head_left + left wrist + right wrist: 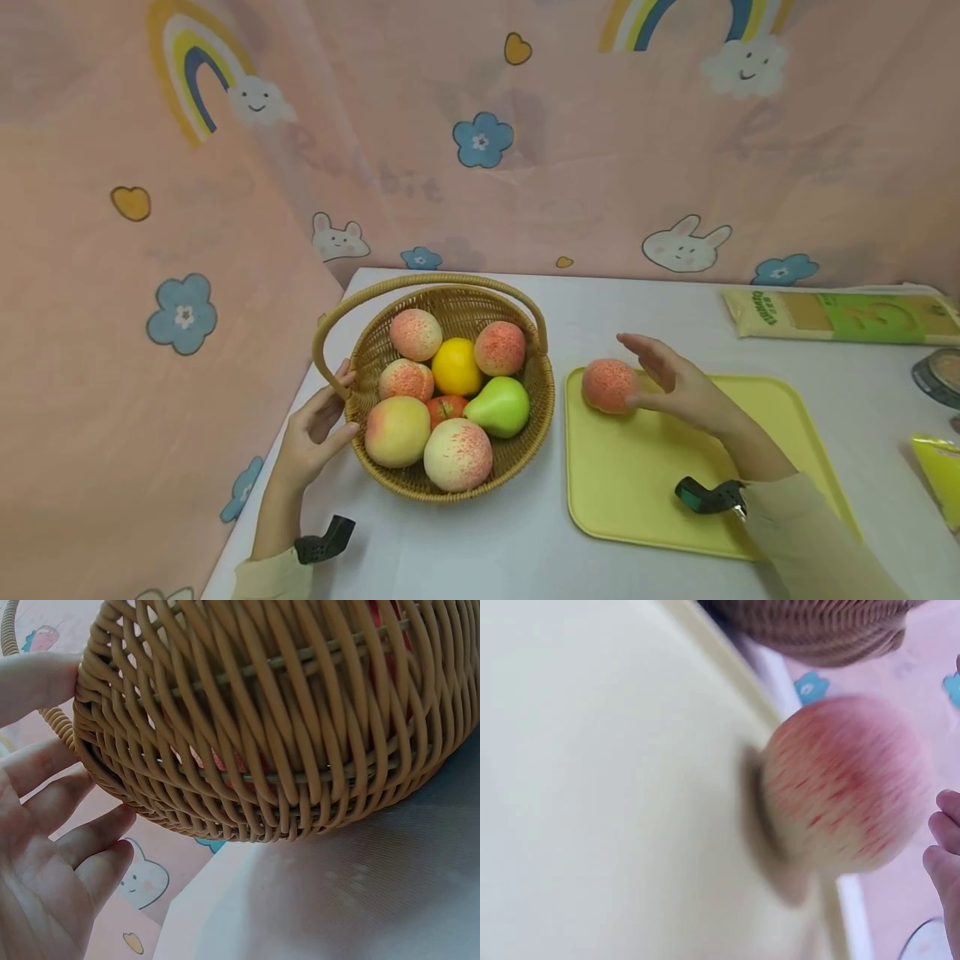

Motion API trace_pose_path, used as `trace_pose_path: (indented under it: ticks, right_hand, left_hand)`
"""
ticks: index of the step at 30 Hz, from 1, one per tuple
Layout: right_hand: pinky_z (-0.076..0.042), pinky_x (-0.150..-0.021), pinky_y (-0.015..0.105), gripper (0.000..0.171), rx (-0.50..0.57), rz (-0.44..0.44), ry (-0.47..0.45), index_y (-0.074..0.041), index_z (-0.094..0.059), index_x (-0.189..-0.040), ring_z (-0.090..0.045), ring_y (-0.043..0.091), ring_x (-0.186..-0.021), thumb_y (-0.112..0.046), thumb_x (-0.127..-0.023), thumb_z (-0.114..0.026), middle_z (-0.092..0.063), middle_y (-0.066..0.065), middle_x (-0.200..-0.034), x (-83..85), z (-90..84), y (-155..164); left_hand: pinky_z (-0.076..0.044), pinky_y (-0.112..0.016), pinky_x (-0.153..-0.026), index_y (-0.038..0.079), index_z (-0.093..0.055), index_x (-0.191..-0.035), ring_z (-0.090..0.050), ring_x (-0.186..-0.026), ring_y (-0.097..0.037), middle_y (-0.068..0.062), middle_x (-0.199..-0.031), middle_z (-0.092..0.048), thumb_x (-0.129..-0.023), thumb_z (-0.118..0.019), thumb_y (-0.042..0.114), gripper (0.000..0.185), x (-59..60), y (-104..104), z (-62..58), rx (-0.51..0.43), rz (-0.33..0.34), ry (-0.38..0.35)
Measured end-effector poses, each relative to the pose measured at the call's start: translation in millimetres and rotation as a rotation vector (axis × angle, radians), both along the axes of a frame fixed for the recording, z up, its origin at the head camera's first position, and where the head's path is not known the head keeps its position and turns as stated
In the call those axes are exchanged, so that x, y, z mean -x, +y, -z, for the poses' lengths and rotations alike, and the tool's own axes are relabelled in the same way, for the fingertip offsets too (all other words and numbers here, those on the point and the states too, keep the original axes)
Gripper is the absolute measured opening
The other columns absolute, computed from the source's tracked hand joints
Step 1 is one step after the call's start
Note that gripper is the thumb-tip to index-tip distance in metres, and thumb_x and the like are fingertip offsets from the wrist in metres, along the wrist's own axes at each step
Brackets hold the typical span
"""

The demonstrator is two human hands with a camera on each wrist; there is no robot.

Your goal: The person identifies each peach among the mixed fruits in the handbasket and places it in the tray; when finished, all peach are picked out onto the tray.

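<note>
A pink cloth printed with rainbows, rabbits and blue flowers hangs behind a white table. On the yellow tray that lies at the middle of the near side, a peach rests in the tray's far left corner, close to the rim. It looks round and smooth, likely a light imitation fruit, firm enough to take a squeeze but ready to roll on the flat tray; cupping it across its widest part from the side or from above would seem the safest hold. The right hand is at the peach's right side with fingers stretched out and spread, grip apart, fingertips at or barely off the skin; the right wrist view shows a sliver of gap, though it is blurred.

Just left of the tray stands a wicker basket with a hoop handle, holding more peaches, an orange, a green pear and a red apple. The left hand rests open against the basket's left wall, fingers relaxed, thumb by the handle's foot. At the far right edge of the table lies a green and beige packet.
</note>
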State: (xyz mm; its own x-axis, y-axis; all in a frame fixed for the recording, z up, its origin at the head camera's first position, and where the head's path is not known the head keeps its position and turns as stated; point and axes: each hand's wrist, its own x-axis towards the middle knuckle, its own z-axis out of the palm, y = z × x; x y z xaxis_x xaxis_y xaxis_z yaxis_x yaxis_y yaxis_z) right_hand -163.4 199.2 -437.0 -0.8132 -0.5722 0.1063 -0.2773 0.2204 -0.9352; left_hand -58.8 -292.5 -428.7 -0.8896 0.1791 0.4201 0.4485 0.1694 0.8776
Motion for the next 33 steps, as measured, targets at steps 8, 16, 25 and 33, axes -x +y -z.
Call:
trace_pose_path:
  ticks: [8,16,25,33]
  right_hand:
    - [-0.028,-0.109,0.010,0.070,0.101,-0.121,0.117,0.004,-0.029,-0.143,-0.032,0.001,-0.137,0.012,-0.082,-0.063,-0.034,0.017,-0.149,-14.1,-37.4,-15]
    - [-0.034,-0.108,0.015,0.069,0.060,-0.247,0.132,-0.003,-0.035,-0.143,-0.038,0.006,-0.136,0.008,-0.082,-0.065,-0.037,0.015,-0.148,-26.5,-70.3,-42]
    - [-0.031,-0.114,0.029,0.070,0.025,-0.368,0.141,-0.009,-0.034,-0.145,-0.033,0.014,-0.140,-0.007,-0.085,-0.069,-0.035,0.011,-0.151,-23.7,-105.4,-99]
    - [-0.029,-0.115,0.045,0.069,0.006,-0.400,0.058,-0.011,-0.035,-0.145,-0.035,0.020,-0.139,-0.017,-0.086,-0.070,-0.039,0.005,-0.149,-4.7,-119.7,-155]
  left_hand:
    - [-0.031,-0.018,-0.111,-0.016,-0.038,-0.134,-0.032,-0.141,-0.012,-0.030,-0.151,-0.021,-0.078,-0.056,-0.020,0.059,-0.8,-1,0.9,0.018,-0.005,-0.007]
    - [-0.031,-0.018,-0.110,-0.017,-0.038,-0.134,-0.033,-0.140,-0.012,-0.031,-0.151,-0.021,-0.079,-0.057,-0.018,0.058,0.2,-1,-0.2,0.024,-0.005,0.002]
    - [-0.032,-0.019,-0.110,-0.019,-0.038,-0.133,-0.034,-0.139,-0.013,-0.031,-0.151,-0.021,-0.079,-0.057,-0.019,0.058,-0.3,-1,-2.3,0.025,-0.001,0.010]
    - [-0.032,-0.019,-0.110,-0.019,-0.037,-0.134,-0.034,-0.139,-0.012,-0.031,-0.151,-0.020,-0.080,-0.057,-0.018,0.057,1.1,-1,-0.6,0.027,0.007,0.010]
